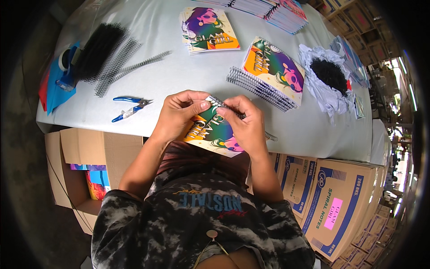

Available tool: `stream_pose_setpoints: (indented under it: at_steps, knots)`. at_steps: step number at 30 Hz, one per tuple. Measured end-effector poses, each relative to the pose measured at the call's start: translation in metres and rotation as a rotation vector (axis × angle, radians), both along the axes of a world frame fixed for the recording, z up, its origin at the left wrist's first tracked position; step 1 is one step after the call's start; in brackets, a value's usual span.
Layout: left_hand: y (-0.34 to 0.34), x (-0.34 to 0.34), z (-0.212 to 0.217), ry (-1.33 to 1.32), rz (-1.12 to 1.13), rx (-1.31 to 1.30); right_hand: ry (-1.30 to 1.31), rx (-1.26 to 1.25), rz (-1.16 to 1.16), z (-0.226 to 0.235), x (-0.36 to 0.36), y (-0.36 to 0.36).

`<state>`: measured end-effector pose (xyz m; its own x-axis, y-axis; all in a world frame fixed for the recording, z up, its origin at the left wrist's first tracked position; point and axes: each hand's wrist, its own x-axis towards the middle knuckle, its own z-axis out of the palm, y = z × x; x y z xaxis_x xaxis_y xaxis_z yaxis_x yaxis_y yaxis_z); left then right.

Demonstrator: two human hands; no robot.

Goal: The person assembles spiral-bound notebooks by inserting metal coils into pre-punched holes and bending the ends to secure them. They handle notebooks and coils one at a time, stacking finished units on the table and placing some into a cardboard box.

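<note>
Close to my body, at the table's near edge, I hold a notebook (208, 127) with a colourful printed cover, its binding edge turned away from me. My left hand (181, 112) pinches the notebook's upper left corner between thumb and fingers. Along the binding edge runs a dark spiral binding coil (271, 136), its loose tail sticking out past my right wrist. My right hand (244, 121) is closed over the coil and the notebook's edge, thumb on the cover. The fingers hide part of the coil, so how far it passes through the holes cannot be seen.
Blue-handled cutting pliers (130, 107) lie to the left. Behind them are bundles of dark coils (105, 56). Notebook stacks (210, 29) and a coil-bound notebook pile (274, 71) stand beyond my hands. Crumpled wrapping holds black scraps (329, 74). Cardboard boxes (333, 201) flank me below the table.
</note>
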<state>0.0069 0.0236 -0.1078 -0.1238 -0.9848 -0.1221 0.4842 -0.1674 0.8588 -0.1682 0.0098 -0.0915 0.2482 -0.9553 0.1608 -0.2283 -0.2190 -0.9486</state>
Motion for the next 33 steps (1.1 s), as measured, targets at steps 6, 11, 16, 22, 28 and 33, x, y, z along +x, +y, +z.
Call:
stream_pose_setpoints:
  at_steps: [6, 11, 16, 22, 28, 33]
  knots:
    - [-0.009, 0.000, 0.005, -0.061, -0.167, -0.001, 0.159, -0.125, -0.017, 0.006, -0.007, 0.001]
    - [-0.025, 0.004, 0.021, -0.217, -0.313, -0.071, 0.108, -0.239, -0.058, 0.000, -0.006, 0.008]
    - [-0.034, -0.007, 0.047, -0.513, -0.351, -0.101, 0.057, -0.334, -0.175, 0.001, -0.017, 0.009]
    - [-0.077, -0.046, 0.065, -0.377, -0.052, -0.320, -0.951, -0.432, -0.561, 0.047, -0.070, -0.038]
    - [-0.144, -0.101, 0.022, -1.252, 0.418, -0.656, -0.085, -0.360, -1.080, -0.054, -0.106, -0.077]
    - [-0.139, -0.095, -0.012, -1.509, 0.415, -0.592, -0.138, -0.447, -0.878, -0.078, -0.113, -0.073]
